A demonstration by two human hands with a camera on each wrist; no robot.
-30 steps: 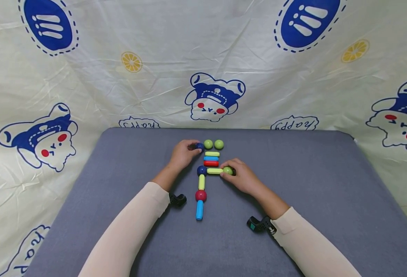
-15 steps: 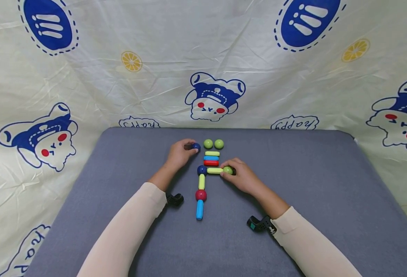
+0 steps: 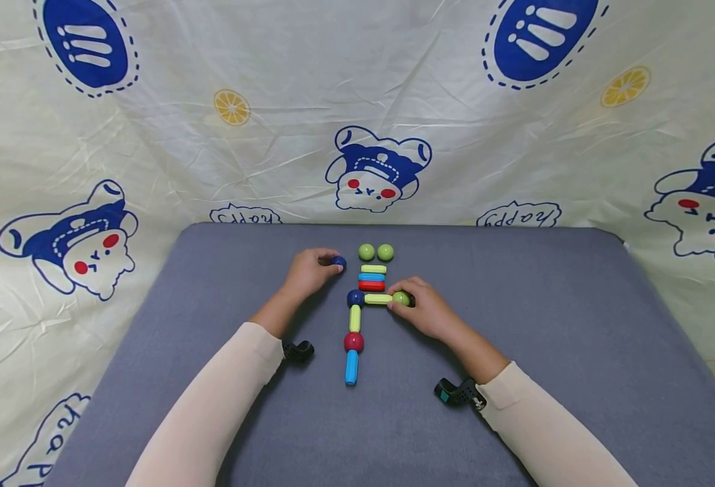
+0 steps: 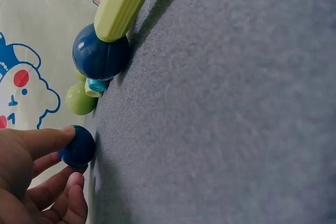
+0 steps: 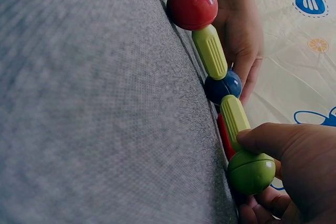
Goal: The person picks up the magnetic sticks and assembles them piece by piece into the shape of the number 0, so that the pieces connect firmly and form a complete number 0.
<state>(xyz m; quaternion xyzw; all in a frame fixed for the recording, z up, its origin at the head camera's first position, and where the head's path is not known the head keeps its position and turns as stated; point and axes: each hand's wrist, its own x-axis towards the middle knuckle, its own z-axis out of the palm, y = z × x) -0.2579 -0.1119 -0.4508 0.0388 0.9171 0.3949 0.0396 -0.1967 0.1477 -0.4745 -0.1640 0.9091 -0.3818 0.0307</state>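
My left hand (image 3: 308, 272) pinches a loose dark blue ball (image 4: 80, 147) between thumb and fingers, left of the other pieces. With my right hand (image 3: 425, 310) I grip the green ball (image 5: 251, 172) at the right end of a joined chain, the thumb lying on the yellow-green rod (image 5: 234, 114) beside it. That rod meets a second blue ball (image 3: 355, 298) at the corner. From the corner another yellow-green rod (image 3: 355, 319), a red ball (image 3: 354, 342) and a light blue rod (image 3: 351, 368) run toward me in a line.
Behind the chain lie loose yellow-green (image 3: 373, 269), light blue (image 3: 372, 277) and red (image 3: 372, 286) rods. Two green balls (image 3: 376, 252) sit beyond them. The grey table (image 3: 515, 304) ends at a printed curtain (image 3: 272, 155).
My left hand has drawn the loose blue ball leftward and slightly toward me, away from the two green balls. The right hand stays at the chain's green ball.
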